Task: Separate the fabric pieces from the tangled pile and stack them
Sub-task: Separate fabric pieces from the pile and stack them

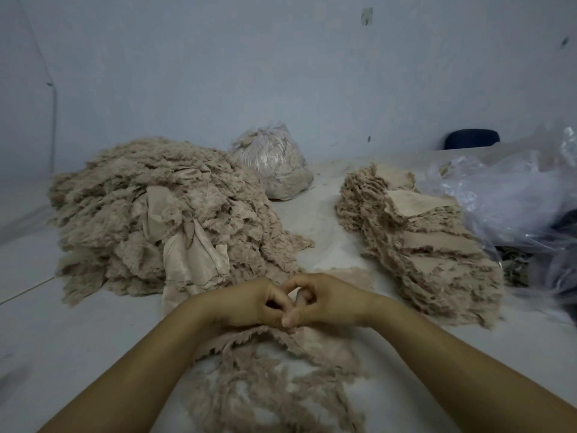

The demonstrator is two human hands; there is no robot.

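Note:
A big tangled pile [150,214] of frayed beige fabric pieces fills the left of the white table. To the right lies a leaning stack [418,239] of flat beige pieces. In the front centre, my left hand [249,303] and my right hand [324,300] meet fingertip to fingertip, fingers curled, pinching the top edge of a frayed beige piece [281,370] that hangs down from them towards me. How many layers they hold I cannot tell.
A clear plastic bag [274,160] stuffed with beige scraps stands at the back centre. Crumpled clear plastic sheeting [512,195] covers the right side, with dark items under it. A dark blue chair back [471,139] shows behind the table. A pale wall closes the back.

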